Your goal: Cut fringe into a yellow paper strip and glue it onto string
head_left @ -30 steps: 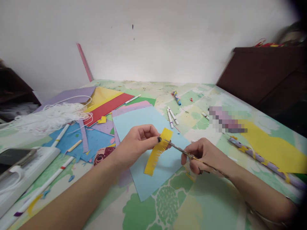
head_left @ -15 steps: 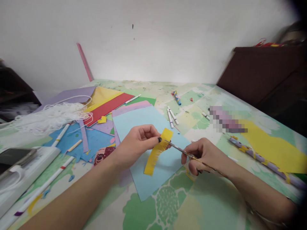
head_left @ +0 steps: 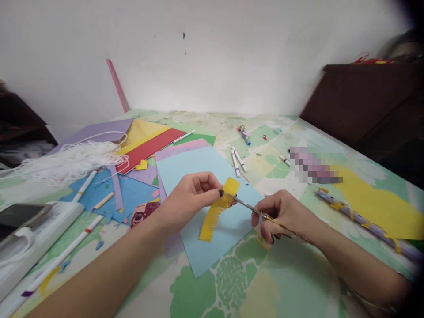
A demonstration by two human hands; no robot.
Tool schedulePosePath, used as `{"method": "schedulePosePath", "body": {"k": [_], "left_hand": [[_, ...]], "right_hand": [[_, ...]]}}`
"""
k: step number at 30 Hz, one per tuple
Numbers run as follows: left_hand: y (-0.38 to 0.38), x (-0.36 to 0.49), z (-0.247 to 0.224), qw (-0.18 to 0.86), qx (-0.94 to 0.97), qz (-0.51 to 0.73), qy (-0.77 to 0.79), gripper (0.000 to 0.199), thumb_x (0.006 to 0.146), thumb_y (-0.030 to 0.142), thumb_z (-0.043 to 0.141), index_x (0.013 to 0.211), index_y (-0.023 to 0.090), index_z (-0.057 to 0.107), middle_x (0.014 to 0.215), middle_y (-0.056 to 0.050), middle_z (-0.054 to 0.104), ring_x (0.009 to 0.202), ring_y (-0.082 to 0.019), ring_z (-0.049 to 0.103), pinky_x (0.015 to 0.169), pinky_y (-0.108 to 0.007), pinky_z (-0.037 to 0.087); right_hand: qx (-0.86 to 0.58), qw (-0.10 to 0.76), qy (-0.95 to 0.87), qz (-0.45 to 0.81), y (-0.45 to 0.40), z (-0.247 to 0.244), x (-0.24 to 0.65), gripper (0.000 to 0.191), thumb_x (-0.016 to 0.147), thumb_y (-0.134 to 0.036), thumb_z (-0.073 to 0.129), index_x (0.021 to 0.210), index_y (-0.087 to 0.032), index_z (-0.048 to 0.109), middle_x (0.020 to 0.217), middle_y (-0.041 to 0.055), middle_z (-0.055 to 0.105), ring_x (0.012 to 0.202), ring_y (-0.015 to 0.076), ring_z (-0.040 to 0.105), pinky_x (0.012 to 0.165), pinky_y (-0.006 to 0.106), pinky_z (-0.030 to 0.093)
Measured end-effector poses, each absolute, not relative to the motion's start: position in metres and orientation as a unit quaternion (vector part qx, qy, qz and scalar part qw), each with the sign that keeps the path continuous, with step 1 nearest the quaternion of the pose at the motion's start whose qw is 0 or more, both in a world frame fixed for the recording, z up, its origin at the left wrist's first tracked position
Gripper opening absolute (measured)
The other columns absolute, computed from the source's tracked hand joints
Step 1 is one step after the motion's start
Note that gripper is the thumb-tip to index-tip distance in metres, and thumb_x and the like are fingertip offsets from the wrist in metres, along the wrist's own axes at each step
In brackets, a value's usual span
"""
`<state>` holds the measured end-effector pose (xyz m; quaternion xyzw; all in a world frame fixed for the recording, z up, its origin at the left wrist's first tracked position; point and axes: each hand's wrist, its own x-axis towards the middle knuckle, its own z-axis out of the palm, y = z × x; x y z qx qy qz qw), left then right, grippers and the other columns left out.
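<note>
Between the thumb and fingers of my left hand [head_left: 195, 194] is a yellow paper strip [head_left: 212, 218], its right edge cut into a fringe of thin slits. My right hand [head_left: 281, 214] is closed around the handles of a pair of scissors [head_left: 247, 204]. The blades point left and meet the strip's fringed edge near its upper end, close to my left thumb. Both hands are above a light blue sheet of paper [head_left: 205, 260], which lies over pink and purple sheets. The strip's lower end hangs over the blue sheet.
White string [head_left: 66, 161] lies in a heap at left, near red paper [head_left: 150, 150] and blue paper [head_left: 76, 187]. A power strip [head_left: 43, 247] with a phone [head_left: 20, 221] is at lower left. White sticks [head_left: 236, 162] lie beyond my hands; a purple roll [head_left: 357, 218] and yellow paper [head_left: 374, 205] are at right.
Almost nothing differs. The scissors and my right hand have shifted very slightly right, and the strip's upper end is a touch further right.
</note>
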<state>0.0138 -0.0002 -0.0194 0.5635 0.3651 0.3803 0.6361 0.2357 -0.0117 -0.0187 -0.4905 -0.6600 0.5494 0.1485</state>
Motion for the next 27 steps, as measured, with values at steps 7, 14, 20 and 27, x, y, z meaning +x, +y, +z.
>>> {"method": "schedulePosePath", "body": {"k": [7, 14, 20, 27], "left_hand": [[0.0, 0.014, -0.019, 0.636, 0.56, 0.381, 0.37, 0.01, 0.078, 0.017, 0.06, 0.071, 0.016, 0.052, 0.08, -0.006, 0.071, 0.08, -0.02, 0.068, 0.074, -0.031, 0.05], [-0.001, 0.014, -0.018, 0.64, 0.559, 0.383, 0.363, 0.011, 0.08, 0.016, 0.059, 0.071, 0.015, 0.052, 0.08, -0.007, 0.072, 0.081, -0.019, 0.068, 0.075, -0.03, 0.049], [-0.001, 0.014, -0.016, 0.649, 0.549, 0.382, 0.363, 0.013, 0.079, 0.017, 0.061, 0.071, 0.015, 0.051, 0.085, -0.009, 0.073, 0.085, -0.022, 0.068, 0.079, -0.033, 0.049], [-0.002, 0.015, -0.015, 0.649, 0.547, 0.385, 0.363, 0.014, 0.078, 0.019, 0.062, 0.07, 0.015, 0.052, 0.083, -0.008, 0.073, 0.084, -0.023, 0.068, 0.079, -0.036, 0.049]], "right_hand": [[-0.484, 0.152, -0.661, 0.552, -0.01, -0.029, 0.24, 0.007, 0.059, -0.018, 0.068, 0.062, -0.011, 0.068, 0.042, -0.0041, 0.049, 0.042, 0.0052, 0.036, 0.039, 0.017, 0.026], [-0.488, 0.154, -0.656, 0.555, -0.011, -0.03, 0.239, 0.007, 0.059, -0.017, 0.066, 0.063, -0.011, 0.067, 0.04, -0.0063, 0.042, 0.041, 0.0049, 0.032, 0.039, 0.017, 0.025], [-0.482, 0.17, -0.642, 0.571, -0.014, -0.02, 0.236, 0.006, 0.058, -0.014, 0.064, 0.062, -0.011, 0.065, 0.043, -0.006, 0.044, 0.043, 0.0045, 0.033, 0.04, 0.017, 0.024], [-0.483, 0.16, -0.641, 0.576, -0.015, -0.017, 0.235, 0.004, 0.059, -0.015, 0.063, 0.059, -0.011, 0.065, 0.042, -0.0054, 0.047, 0.041, 0.0047, 0.035, 0.039, 0.017, 0.025]]}}
